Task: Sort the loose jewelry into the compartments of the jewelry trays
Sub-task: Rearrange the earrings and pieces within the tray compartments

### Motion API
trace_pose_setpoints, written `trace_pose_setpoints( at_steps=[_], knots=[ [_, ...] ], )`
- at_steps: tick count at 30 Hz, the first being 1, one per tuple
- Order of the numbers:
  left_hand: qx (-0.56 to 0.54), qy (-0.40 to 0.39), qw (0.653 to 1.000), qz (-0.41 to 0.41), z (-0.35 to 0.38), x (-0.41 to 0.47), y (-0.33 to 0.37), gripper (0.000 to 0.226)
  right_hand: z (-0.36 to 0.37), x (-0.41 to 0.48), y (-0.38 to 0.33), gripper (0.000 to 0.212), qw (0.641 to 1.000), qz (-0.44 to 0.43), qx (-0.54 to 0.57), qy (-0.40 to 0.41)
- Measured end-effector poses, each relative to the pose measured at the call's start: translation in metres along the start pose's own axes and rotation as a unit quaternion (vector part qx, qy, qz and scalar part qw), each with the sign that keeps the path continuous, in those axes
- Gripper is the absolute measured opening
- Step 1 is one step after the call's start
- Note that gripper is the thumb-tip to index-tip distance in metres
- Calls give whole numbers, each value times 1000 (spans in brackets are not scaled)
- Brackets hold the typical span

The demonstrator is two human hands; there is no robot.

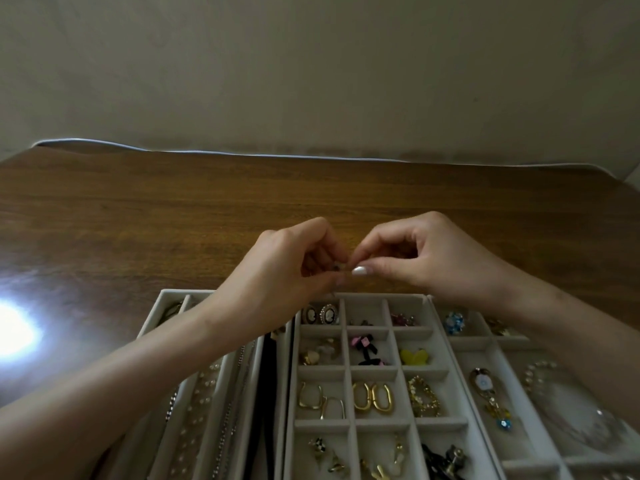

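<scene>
Both hands meet at frame centre: left hand and right hand pinch one tiny dark piece, too small to identify. Forearms partly cover three grey trays holding sorted earrings. Beyond, wooden table, then wall.

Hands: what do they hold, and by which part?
Both hands pinch one tiny dark piece between fingertips above the tray; which part cannot be told.

You are in a home: a wooden table against a plain wall, holding grey jewelry trays.
</scene>
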State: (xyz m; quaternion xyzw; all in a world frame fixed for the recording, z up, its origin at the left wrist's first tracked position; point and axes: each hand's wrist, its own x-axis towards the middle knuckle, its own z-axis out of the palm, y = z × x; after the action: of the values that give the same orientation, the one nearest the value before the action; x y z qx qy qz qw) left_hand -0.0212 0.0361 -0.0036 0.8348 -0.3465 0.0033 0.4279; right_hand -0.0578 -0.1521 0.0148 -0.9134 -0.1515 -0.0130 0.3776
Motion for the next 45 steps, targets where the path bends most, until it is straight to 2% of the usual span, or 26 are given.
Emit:
trace_pose_setpoints(
  at_steps=[5,8,12,16,19,21,25,30,39,45],
  knots=[
    [23,15,1000,-11,-7,3,-2,14,1,-2,0,5,985,31,-130,-111],
    [35,19,999,-11,-6,2,-1,14,11,-1,-2,8,977,18,-189,-102],
    [36,22,999,-13,-7,2,-1,13,18,2,-4,9,977,12,-191,-98],
    [32,18,999,-14,-7,2,-1,10,15,3,-5,2,980,20,-161,-116],
    [27,18,999,-12,-7,3,-2,7,0,3,-6,8,992,32,-83,-90],
    [15,14,1000,-12,-7,4,-2,7,-11,3,-5,3,997,41,-13,-68],
    [-18,-18,1000,-13,-5,2,-1,9,-15,2,0,22,992,59,97,-59],
    [-11,-17,1000,-4,-1,0,3,11,-5,6,0,5,979,72,181,-63],
    [-5,12,999,-29,1,0,2,11,4,6,-1,13,970,61,235,1],
    [1,29,998,-48,0,1,-3,10,4,4,-4,24,975,57,216,-17]
  ],
)
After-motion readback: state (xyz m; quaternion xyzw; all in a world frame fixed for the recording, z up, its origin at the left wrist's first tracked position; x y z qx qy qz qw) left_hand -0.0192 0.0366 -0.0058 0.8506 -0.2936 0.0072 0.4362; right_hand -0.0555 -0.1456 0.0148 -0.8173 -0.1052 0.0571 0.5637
